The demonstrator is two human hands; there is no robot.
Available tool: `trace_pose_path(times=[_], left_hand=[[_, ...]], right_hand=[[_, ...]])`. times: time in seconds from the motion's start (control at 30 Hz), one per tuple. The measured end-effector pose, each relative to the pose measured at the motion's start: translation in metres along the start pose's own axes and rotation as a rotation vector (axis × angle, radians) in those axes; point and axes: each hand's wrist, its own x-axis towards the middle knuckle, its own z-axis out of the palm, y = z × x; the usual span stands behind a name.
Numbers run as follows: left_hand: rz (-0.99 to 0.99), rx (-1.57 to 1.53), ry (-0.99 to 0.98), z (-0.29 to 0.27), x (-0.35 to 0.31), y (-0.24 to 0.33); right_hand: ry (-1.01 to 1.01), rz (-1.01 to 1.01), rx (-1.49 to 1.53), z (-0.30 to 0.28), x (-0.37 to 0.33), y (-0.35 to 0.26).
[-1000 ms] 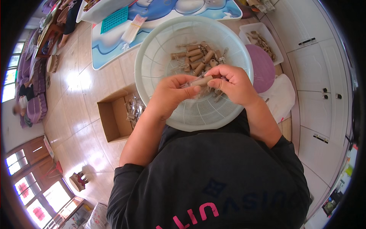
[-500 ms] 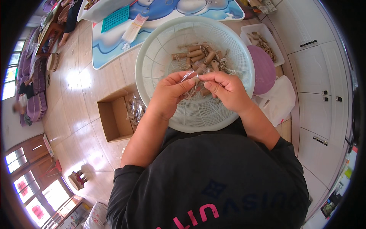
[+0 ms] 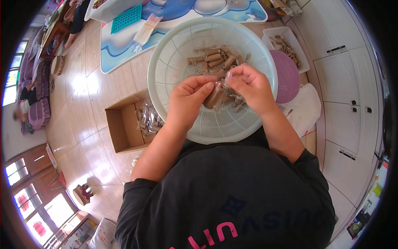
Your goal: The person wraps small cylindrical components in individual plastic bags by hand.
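Both my hands are over a large pale green mesh basket (image 3: 166, 54). My left hand (image 3: 186, 99) pinches a small clear plastic bag (image 3: 219, 78) between thumb and fingers. Inside or just behind the plastic hangs a brown cylinder (image 3: 213, 98); the overlap hides which. With thumb and fingertips closed, my right hand (image 3: 253, 89) grips the bag's other end. Beneath them in the basket lies a loose pile of brown cylinders (image 3: 215, 63), with thin pale strings (image 3: 238, 101) tangled around it.
At the left stands a cardboard box (image 3: 120, 128) with several clear-wrapped pieces (image 3: 148, 118). Behind the basket, a blue-and-white low table (image 3: 114, 58) bears a teal tray (image 3: 126, 20) and a bundle of plastic bags (image 3: 147, 30). On the right are a white bin (image 3: 304, 62), a purple disc (image 3: 286, 79) and white cabinets (image 3: 336, 79).
My right hand has shifted slightly up and the two hands hold the plastic more spread between them. The brown cylinder now shows below my left fingertips.
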Motion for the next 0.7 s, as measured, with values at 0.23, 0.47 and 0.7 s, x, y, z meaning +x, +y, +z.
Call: trace_pose_path(times=[0.23,0.47,0.7], left_hand=[[0.012,-0.046,0.043,0.002,-0.001,-0.002],[0.085,0.126,0.04,0.003,-0.005,-0.007],[0.141,0.298,-0.022,0.002,-0.005,-0.01]], right_hand=[[0.214,-0.316,-0.235,0.008,0.001,0.004],[0.045,-0.579,-0.611,0.031,0.001,-0.003],[0.096,-0.29,-0.233,0.03,0.006,0.007]])
